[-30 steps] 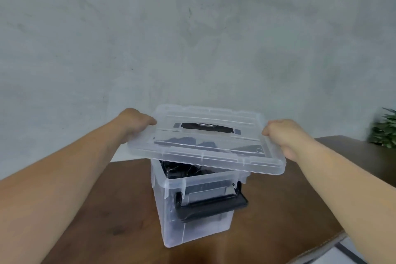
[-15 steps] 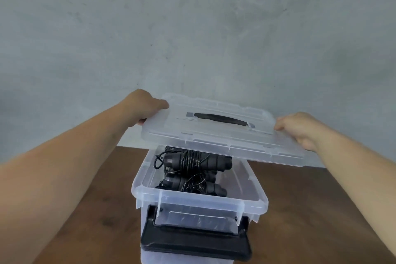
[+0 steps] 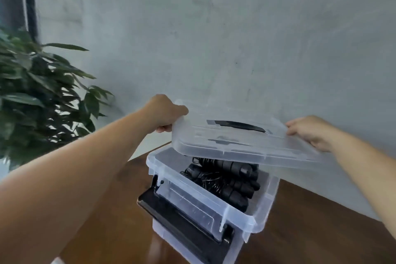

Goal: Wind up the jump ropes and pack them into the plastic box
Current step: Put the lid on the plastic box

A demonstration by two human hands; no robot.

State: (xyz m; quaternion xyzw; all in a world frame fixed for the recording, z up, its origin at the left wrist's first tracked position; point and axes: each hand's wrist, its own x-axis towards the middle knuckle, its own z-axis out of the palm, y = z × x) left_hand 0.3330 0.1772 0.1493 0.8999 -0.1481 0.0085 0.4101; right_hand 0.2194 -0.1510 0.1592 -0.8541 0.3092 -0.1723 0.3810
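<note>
Head view, step: ropes (image 3: 225,180) lie wound, dark handles bundled, inside the box (image 3: 260,214); judged to be the closing stage, lid (image 3: 242,143) not yet seated.
Head view, lid: clear, with a dark handle on top; held above the box, over its far part, tilted, apart from the near rim.
Head view, box: clear plastic, open, standing on the desk (image 3: 321,231); a black latch (image 3: 184,223) hangs open on its near side.
Head view, left hand (image 3: 166,111): fingers curled round the lid's left end, thumb on top; gripping it.
Head view, right hand (image 3: 308,133): fingers curled over the lid's right end, gripping it; fingertips partly hidden by the lid.
Head view, next move: judged to call for squaring the lid with the rim, lowering it level, pressing it down, then swinging up the latch; any far latch is out of sight.
Head view, risk: a rope handle riding high could hold the lid off the rim.
Head view, surroundings: plant (image 3: 40,96) at left, grey wall (image 3: 214,38) behind.
</note>
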